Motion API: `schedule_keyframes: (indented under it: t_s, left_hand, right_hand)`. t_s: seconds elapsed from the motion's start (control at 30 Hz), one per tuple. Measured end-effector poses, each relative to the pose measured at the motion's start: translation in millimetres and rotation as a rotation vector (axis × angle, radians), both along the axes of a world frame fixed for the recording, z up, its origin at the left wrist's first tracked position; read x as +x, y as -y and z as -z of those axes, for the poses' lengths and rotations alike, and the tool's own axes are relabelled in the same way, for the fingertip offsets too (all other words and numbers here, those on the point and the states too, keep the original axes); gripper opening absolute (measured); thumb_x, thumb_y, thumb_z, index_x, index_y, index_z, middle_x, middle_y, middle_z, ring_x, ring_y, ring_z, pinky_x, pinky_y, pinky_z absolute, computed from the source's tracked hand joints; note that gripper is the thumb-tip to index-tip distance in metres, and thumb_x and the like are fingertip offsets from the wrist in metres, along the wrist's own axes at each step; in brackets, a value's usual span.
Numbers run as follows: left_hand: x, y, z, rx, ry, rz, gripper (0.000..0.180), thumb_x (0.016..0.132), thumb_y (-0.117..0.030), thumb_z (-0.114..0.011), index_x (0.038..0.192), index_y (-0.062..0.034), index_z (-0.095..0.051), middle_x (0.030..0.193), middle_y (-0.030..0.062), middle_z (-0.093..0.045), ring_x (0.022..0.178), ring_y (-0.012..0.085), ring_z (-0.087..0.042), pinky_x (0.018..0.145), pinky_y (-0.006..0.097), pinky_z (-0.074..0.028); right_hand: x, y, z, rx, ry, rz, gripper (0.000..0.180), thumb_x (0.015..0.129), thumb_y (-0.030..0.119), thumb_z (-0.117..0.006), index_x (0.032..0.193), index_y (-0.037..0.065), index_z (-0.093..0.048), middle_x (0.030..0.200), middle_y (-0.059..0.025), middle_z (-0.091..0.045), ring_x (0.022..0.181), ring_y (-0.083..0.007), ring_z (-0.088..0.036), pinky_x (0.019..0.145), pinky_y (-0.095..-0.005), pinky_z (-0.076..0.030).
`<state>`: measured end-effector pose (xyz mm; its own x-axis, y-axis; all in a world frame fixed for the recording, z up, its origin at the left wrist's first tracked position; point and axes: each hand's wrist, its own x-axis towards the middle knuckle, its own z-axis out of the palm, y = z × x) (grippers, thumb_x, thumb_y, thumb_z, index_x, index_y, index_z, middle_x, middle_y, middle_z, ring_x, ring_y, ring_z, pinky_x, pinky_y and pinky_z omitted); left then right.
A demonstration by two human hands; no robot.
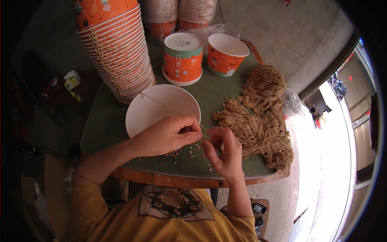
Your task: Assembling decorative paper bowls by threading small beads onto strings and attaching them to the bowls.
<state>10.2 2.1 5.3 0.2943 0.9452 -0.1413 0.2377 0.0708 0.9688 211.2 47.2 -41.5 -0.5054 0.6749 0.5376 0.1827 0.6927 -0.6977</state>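
Observation:
In front of me a paper bucket (151, 105) lies tipped with its white inside facing up. A thin tan string (166, 106) runs from a hole near its far rim across the opening to my hands. My left hand (171, 135), over the bucket's near side, pinches the string between thumb and forefinger. Close beside it, my right hand (226, 152) has its fingers curled on the string's end; the fingertips of the two hands almost touch. Whether a knot is in the string is too small to tell.
A tall stack of orange buckets (115, 52) with string loops leans at left. Behind stand an upturned bucket (182, 60) and an upright one (226, 54). Bundles of tan string (254, 129) lie at right. Small paper dots (192, 152) litter the green tabletop (105, 133) near its wooden edge.

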Motion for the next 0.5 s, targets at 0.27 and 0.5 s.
schedule_keyframes:
  t_s: [0.27, 0.5]
  left_hand:
    - [-3, -2, 7, 0.078, -0.022, 0.041, 0.014, 0.098, -0.015, -0.053, 0.102, -0.0023, -0.056, 0.083, -0.0008, -0.057, 0.074, 0.0050, -0.052, 0.066, 0.022, -0.045]
    - [-8, -3, 12, 0.059, 0.065, 0.012, 0.015, 0.099, -0.013, -0.052, 0.109, -0.0021, -0.054, 0.101, 0.0019, -0.058, 0.096, 0.0084, -0.054, 0.089, 0.026, -0.044]
  right_hand:
    - [8, -8, -8, -0.145, -0.011, -0.104, 0.012, 0.082, -0.001, -0.063, 0.092, 0.004, -0.059, 0.074, -0.0019, -0.058, 0.062, -0.0095, -0.055, 0.058, -0.0257, -0.046]
    - [19, -9, -9, -0.435, -0.060, -0.389, 0.009, 0.084, -0.003, -0.056, 0.087, 0.003, -0.062, 0.077, -0.0003, -0.060, 0.062, -0.0029, -0.050, 0.053, -0.0195, -0.038]
